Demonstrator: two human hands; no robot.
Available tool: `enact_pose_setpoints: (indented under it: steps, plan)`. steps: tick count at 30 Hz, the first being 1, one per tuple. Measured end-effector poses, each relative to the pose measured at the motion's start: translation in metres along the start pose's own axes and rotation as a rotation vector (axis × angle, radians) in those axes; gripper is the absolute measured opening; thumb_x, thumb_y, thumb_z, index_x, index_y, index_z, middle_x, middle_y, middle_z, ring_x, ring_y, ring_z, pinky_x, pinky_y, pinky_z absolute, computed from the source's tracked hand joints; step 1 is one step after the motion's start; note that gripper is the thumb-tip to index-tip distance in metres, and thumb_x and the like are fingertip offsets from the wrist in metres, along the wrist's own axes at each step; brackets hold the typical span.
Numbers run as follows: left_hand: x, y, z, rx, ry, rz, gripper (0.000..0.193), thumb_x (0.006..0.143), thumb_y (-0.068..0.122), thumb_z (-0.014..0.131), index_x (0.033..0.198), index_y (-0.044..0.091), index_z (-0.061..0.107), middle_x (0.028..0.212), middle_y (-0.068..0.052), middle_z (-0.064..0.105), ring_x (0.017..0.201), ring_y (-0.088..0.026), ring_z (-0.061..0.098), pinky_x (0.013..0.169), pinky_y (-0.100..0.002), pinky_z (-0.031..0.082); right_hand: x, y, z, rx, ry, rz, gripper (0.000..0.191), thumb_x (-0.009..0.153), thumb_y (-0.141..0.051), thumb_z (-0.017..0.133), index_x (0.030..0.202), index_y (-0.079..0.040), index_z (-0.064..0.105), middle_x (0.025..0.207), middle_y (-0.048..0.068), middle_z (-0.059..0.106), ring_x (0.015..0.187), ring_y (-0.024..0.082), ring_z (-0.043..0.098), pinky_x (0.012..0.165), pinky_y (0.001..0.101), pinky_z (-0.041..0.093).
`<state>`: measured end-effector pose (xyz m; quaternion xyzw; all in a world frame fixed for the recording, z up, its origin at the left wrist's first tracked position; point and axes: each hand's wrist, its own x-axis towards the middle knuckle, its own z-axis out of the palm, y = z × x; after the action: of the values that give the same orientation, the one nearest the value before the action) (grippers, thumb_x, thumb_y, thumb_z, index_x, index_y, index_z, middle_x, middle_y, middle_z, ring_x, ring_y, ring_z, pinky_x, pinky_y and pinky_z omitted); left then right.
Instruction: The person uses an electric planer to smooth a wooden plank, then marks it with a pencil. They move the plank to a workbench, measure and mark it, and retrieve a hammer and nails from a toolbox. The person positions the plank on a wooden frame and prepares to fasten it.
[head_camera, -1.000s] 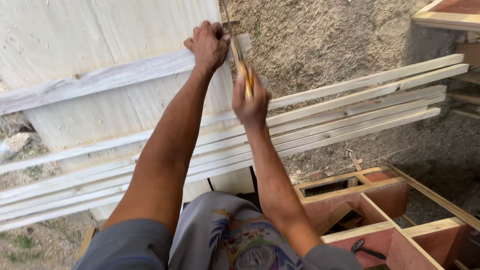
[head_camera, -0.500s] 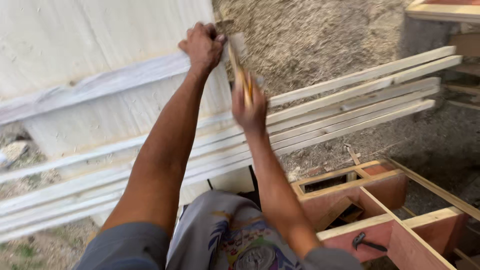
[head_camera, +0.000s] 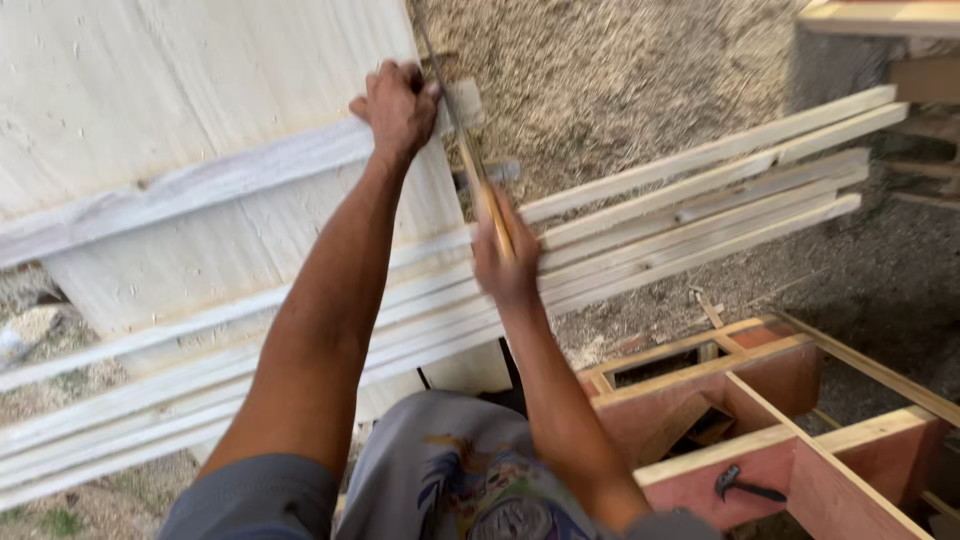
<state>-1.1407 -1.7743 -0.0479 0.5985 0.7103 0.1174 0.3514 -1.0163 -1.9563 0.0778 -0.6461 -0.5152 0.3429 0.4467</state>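
My left hand (head_camera: 398, 103) grips the right end of a pale wooden batten (head_camera: 180, 190) that lies across a large whitish plywood sheet (head_camera: 150, 80). My right hand (head_camera: 505, 262), blurred with motion, is closed on the yellowish handle of a hand saw (head_camera: 470, 150). The saw's thin blade slants up and to the left, passing just right of my left hand. It crosses the batten's short cut end (head_camera: 462, 101). The blade tip runs out of the top of the view.
A stack of long wooden strips (head_camera: 700, 200) runs diagonally across the middle, under my arms. At lower right stands a reddish wooden frame (head_camera: 800, 440) with a dark hammer (head_camera: 745, 487) lying inside it. The ground is covered in sawdust (head_camera: 620, 80).
My right hand has pulled the saw down and back toward me, away from my left hand. My left hand stays clamped on the batten's end.
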Motion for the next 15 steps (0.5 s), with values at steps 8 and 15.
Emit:
enact_pose_setpoints:
  steps: [8,15]
  plan:
    - [0.001,-0.002,-0.005,0.019,-0.048,-0.001,0.019,0.088,0.034,0.073,0.087,0.015,0.072,0.102,-0.002,0.061,0.107,-0.026,0.05,0.093,-0.051,0.025,0.012,0.025,0.009,0.088,-0.032,0.026,0.04,0.102,-0.014,0.054,0.136,0.007,0.059,0.074,0.007,0.069,0.059,0.015,0.069,0.051,0.0285,0.057]
    - [0.003,0.003,-0.004,0.033,0.023,0.053,0.019,0.086,0.034,0.073,0.094,0.017,0.073,0.105,-0.003,0.061,0.107,-0.028,0.05,0.089,-0.053,0.025,-0.035,-0.012,-0.025,0.026,0.009,-0.075,0.043,0.11,-0.017,0.053,0.145,0.007,0.051,0.118,0.024,0.071,0.088,0.022,0.073,0.074,0.0343,0.06]
